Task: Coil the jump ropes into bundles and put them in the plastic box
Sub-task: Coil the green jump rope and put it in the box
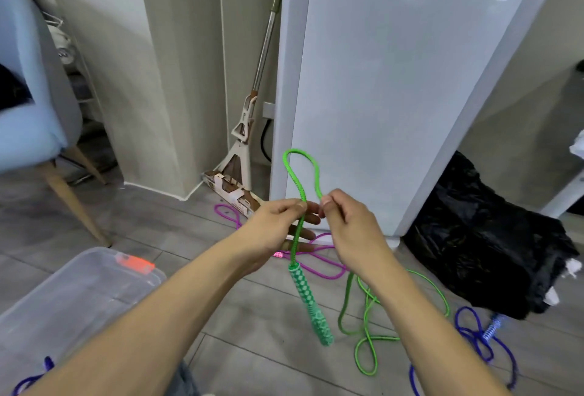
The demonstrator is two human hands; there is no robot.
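I hold a green jump rope (301,160) in both hands, its loop standing up above my fingers. My left hand (278,225) pinches the strand near the green patterned handle (311,300), which hangs down below it. My right hand (346,221) pinches the other side of the loop. The rest of the green cord (368,326) trails in curls on the floor. A purple-pink rope (322,264) lies on the floor behind my hands. A blue rope (480,332) lies at the right. The clear plastic box (79,288) sits at the lower left, with an orange latch.
A white fridge (395,79) stands straight ahead. A mop (243,142) leans in the corner beside it. A black bin bag (483,247) lies to the right. A blue chair (28,95) with wooden legs stands at the left. Another blue cord (34,376) shows near the box.
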